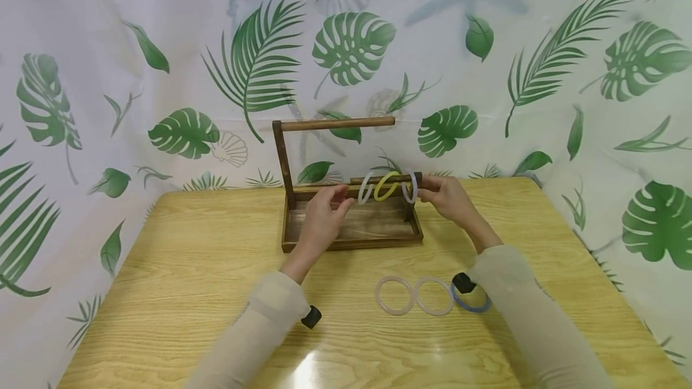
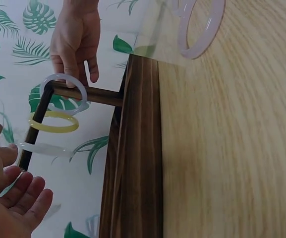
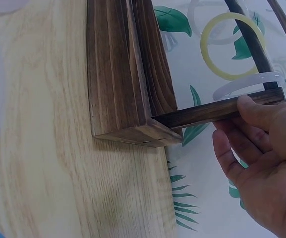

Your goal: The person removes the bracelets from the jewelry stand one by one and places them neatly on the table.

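A dark wooden bangle stand point(image 1: 354, 246) has a tray base and two side posts, each with a horizontal bar. On its lower bar hang a whitish bangle point(image 1: 364, 188), a yellow bangle point(image 1: 386, 186) and a pale lavender bangle point(image 1: 411, 186). My left hand point(image 1: 323, 216) is at the free end of that bar, its thumb tip right by the whitish bangle and its fingers loosely bent. At the bar's other end, my right hand point(image 3: 269, 144) pinches the upper part of the short post point(image 3: 207, 111), thumb on one face and fingers behind, close beside the lavender bangle.
In front of the stand, a pinkish bangle point(image 1: 394, 313), another pale bangle point(image 1: 432, 314) and a blue bangle point(image 1: 470, 309) lie in a row on the wooden table point(image 1: 216, 293). The taller bar point(image 1: 337, 123) above holds no bangles. A leaf-print cloth point(image 1: 178, 47) hangs behind.
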Demonstrator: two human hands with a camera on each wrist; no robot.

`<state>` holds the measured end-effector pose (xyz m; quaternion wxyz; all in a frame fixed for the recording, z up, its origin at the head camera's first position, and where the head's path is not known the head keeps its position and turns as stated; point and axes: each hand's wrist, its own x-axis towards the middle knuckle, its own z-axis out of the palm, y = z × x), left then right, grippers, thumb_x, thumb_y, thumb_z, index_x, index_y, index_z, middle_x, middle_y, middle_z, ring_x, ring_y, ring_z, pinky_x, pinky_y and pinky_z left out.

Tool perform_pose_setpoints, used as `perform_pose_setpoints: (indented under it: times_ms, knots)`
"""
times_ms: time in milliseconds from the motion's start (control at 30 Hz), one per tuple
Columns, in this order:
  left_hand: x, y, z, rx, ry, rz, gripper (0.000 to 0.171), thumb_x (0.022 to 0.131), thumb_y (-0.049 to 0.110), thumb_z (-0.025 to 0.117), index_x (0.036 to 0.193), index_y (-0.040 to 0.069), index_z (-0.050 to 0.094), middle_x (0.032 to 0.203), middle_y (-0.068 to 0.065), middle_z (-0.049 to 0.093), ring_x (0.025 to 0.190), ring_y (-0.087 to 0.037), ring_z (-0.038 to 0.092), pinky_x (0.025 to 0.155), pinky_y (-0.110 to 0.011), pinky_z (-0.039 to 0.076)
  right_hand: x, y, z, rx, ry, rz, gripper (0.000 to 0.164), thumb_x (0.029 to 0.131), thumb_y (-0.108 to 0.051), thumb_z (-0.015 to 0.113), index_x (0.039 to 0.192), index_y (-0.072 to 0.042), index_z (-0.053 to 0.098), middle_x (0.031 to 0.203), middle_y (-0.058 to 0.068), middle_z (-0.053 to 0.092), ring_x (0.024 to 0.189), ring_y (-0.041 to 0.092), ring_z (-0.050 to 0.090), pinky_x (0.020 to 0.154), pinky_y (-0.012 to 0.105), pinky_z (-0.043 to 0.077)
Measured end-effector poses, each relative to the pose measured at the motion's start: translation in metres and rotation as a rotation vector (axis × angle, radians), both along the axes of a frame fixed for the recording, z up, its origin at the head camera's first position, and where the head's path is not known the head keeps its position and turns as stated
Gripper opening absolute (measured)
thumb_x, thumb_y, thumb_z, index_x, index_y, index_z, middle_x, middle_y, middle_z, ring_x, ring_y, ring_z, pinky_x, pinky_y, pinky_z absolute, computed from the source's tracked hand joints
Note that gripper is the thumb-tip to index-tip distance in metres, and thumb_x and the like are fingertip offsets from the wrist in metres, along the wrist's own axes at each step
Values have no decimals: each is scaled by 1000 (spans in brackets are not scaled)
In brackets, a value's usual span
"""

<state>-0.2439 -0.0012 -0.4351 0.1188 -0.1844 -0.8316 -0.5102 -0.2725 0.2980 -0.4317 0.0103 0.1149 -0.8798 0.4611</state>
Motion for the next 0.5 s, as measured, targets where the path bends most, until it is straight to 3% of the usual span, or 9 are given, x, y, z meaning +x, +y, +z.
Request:
perform_pose_setpoints:
  times_ms: [267, 500]
  knots:
    - [-1, 14, -9, 43, -24, -8, 33, 100, 10, 70, 130, -4, 66, 118, -17, 67, 105, -28, 68, 91, -35, 61, 1, 0, 0, 18, 9, 0, 31, 106, -13, 62, 130, 6, 68, 122, 24, 70, 107, 45, 67, 93, 57, 57]
    - [-2, 24, -14, 61, 9, 32, 27, 99, 9, 72, 123, -3, 70, 111, -15, 69, 98, -28, 71, 85, -33, 62, 1, 0, 1, 16, -5, -3, 29, 106, -12, 62, 128, 5, 68, 121, 24, 70, 107, 45, 67, 92, 57, 57]
